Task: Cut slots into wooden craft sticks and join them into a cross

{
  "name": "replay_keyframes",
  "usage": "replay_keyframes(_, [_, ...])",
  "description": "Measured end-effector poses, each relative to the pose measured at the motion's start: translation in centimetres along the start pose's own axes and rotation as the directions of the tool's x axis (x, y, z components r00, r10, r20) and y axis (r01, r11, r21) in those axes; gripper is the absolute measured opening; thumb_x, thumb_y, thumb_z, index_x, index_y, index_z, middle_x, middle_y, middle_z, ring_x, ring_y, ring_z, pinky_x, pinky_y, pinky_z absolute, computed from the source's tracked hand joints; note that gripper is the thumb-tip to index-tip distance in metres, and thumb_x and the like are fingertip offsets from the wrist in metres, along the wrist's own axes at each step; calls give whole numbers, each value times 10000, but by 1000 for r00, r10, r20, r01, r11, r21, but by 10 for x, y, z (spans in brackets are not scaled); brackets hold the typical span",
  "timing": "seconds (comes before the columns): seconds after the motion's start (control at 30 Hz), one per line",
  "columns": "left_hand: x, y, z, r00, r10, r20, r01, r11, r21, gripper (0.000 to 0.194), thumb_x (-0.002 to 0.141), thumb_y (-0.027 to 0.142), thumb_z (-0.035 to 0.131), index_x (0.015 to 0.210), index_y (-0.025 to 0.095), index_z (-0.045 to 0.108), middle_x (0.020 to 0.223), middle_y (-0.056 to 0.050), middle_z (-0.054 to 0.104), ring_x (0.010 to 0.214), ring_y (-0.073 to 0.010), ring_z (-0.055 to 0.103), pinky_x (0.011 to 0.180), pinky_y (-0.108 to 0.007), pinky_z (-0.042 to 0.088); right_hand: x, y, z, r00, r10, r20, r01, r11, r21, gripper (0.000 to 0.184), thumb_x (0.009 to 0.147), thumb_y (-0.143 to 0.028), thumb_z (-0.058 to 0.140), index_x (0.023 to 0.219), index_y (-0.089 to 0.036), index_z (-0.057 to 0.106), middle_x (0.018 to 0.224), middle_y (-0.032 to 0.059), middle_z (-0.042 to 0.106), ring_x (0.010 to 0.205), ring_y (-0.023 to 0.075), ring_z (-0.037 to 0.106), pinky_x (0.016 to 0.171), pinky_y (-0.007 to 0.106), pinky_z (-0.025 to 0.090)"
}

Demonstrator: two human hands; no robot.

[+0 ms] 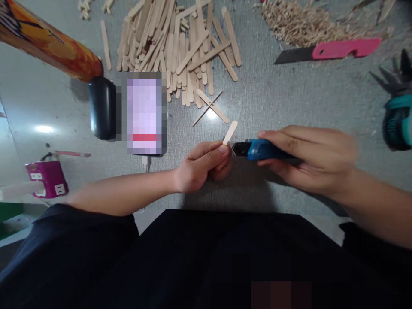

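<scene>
Pinched between the thumb and fingers of my left hand (204, 165) is a pale wooden craft stick (230, 132), its rounded end pointing up and away. My right hand (317, 156) grips a blue utility knife (260, 149) with a dark tip. That tip points left and sits just right of the stick, with a small gap seen between them. Beyond my hands, a craft stick (219, 112) lies on the table, crossed by a thin wooden strip (201, 115). The lower part of the held stick is hidden by my fingers.
Many craft sticks (193, 56) lie heaped at the back. A pink-handled knife (344, 49) rests beside wood shavings (299, 21). At right stands a teal-black holder (397, 122) with tools. A phone (144, 111), black case (102, 109), orange can (58, 43) and purple power adapter (48, 178) are at left.
</scene>
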State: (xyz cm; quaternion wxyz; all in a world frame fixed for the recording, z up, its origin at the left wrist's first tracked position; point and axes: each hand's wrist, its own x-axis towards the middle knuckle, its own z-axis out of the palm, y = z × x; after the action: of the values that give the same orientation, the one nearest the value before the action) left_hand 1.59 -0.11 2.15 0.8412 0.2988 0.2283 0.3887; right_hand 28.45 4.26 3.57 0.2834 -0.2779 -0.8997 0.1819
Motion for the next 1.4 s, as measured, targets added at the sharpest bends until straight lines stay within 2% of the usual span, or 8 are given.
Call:
replay_keyframes(0.23, [-2,1,0,1000,-18,3,18,1000,26,550,1124,544,688,732,229,465,544,96,331,445,-62,295,479,-229,246,-1,-5,0,991,108,81,-114,990,84,483,1167,-409,702,1647,-430,645,994,7,846,786,266,807,610,411,597])
replay_keyframes(0.4, [-1,-1,0,1000,-25,-8,25,999,28,563,1134,566,666,729,230,462,541,90,339,448,-63,288,480,-236,241,0,-2,2,996,76,35,-80,991,111,419,1145,-413,758,1557,-344,729,992,27,860,764,239,806,601,373,585])
replay_keyframes(0.67, [-1,-1,-2,1000,-23,-8,23,1000,10,545,1123,544,684,734,229,469,537,88,340,450,-68,293,483,-238,233,0,-3,1,993,94,71,-100,991,93,402,1166,-419,718,1566,-375,698,976,19,838,765,234,798,607,371,600])
replay_keyframes(0.8, [-1,-2,-2,1000,-19,-6,19,1000,1,549,1127,543,679,731,230,463,538,89,335,447,-65,282,477,-235,233,0,-2,2,999,51,13,-53,992,111,430,1120,-408,794,1538,-331,729,958,19,843,739,237,803,574,360,580])
replay_keyframes(0.93, [-1,-3,-2,1000,13,19,-12,1000,-11,527,1162,509,629,748,228,464,546,92,325,452,-64,275,482,-234,228,0,-2,2,995,87,56,-92,991,93,431,1142,-391,760,1569,-353,709,1033,29,872,785,246,822,619,369,602])
replay_keyframes(1.07, [-2,-3,-3,1000,7,18,-7,1000,9,530,1185,522,580,758,229,463,547,89,336,459,-67,281,489,-239,224,-1,-1,4,999,50,-3,-50,990,129,425,1118,-414,802,1527,-308,751,991,39,861,737,230,793,604,358,594])
replay_keyframes(1.27, [-1,0,-5,998,-17,56,18,1000,-25,562,1169,538,612,733,223,448,548,82,336,466,-66,285,499,-245,210,1,1,7,998,64,8,-65,982,180,454,1120,-406,801,1564,-338,734,1007,36,861,777,234,802,634,358,606])
replay_keyframes(1.4, [-3,2,-5,987,-70,143,81,994,-68,553,1214,507,491,744,222,430,564,77,320,493,-73,271,533,-259,243,2,0,5,998,64,28,-69,967,246,453,1120,-412,804,1563,-353,733,976,9,845,767,215,799,631,331,593])
